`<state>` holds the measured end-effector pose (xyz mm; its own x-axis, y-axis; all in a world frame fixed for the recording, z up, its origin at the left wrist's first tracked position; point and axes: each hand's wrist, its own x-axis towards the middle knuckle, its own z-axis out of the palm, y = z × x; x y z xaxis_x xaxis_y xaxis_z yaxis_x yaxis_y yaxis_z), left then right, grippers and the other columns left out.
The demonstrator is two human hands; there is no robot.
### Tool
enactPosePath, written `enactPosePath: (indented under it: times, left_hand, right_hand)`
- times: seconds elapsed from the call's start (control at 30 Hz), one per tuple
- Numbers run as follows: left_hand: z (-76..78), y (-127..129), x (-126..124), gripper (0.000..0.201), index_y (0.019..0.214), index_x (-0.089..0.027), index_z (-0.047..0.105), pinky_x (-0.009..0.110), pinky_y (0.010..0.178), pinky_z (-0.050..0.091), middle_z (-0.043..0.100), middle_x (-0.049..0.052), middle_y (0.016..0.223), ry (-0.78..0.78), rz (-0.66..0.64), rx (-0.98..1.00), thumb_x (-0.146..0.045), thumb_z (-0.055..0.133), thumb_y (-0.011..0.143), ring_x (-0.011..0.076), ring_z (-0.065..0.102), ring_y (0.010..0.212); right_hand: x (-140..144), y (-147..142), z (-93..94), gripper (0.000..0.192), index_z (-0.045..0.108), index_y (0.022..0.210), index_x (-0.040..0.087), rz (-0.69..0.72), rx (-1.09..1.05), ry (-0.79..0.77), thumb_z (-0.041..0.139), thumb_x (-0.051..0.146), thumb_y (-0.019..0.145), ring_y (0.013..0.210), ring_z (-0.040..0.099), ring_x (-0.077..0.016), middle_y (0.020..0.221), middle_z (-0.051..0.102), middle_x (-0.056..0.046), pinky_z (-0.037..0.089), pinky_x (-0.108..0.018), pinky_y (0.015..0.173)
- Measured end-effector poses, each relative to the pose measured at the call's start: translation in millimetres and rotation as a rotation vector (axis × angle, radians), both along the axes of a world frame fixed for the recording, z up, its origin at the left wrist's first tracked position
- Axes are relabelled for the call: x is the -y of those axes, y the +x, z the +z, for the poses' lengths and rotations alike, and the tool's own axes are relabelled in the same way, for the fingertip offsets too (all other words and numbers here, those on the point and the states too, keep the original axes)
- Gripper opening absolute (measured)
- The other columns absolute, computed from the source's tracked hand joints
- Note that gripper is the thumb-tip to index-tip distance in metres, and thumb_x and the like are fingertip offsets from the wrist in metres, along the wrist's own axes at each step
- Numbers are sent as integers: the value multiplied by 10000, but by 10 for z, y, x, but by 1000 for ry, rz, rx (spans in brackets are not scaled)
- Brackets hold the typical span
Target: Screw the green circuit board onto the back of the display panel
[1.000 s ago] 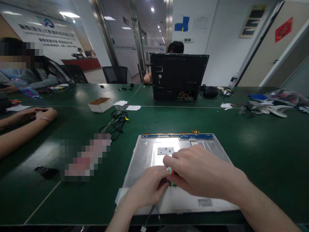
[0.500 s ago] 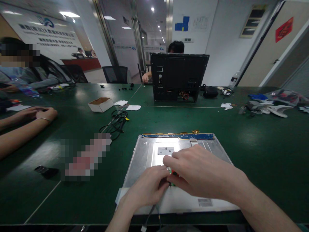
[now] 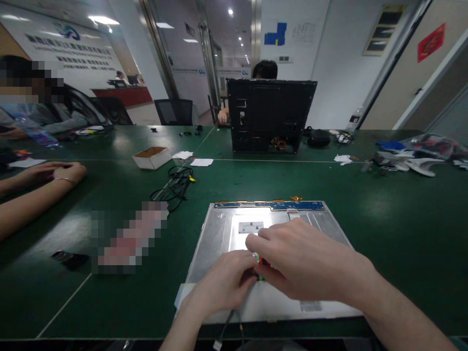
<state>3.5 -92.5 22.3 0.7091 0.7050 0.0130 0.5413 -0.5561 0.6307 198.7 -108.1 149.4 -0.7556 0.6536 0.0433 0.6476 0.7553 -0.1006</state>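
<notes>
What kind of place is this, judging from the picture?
Probably an electronics assembly or repair workshop: a bare display panel lies on a green work table, an opened black monitor housing stands behind, and loose cables lie nearby.

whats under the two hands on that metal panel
A small red and green connector shows between the left hand and right hand, above the metal panel. A cable trails out below. The fingers cover the rest.

A dark green counter (image 3: 383,219) carries a silver panel (image 3: 219,234) near the middle, a coiled black cable (image 3: 175,187) and small cardboard box (image 3: 151,157) farther left, and a black chassis (image 3: 270,117) upright at the far side.
</notes>
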Motion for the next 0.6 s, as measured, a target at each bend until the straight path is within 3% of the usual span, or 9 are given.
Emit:
enactPosePath:
  times: [0.6]
  left_hand:
    - [26, 14, -11, 125, 862, -179, 630, 312, 750, 463, 686, 54, 910, 8, -14, 8, -127, 528, 812, 240, 613, 855]
  right_hand:
    - [3, 10, 26, 104, 526, 969, 194, 44, -1, -58, 569, 193, 875, 645, 561, -157, 855, 664, -27, 241, -287, 506]
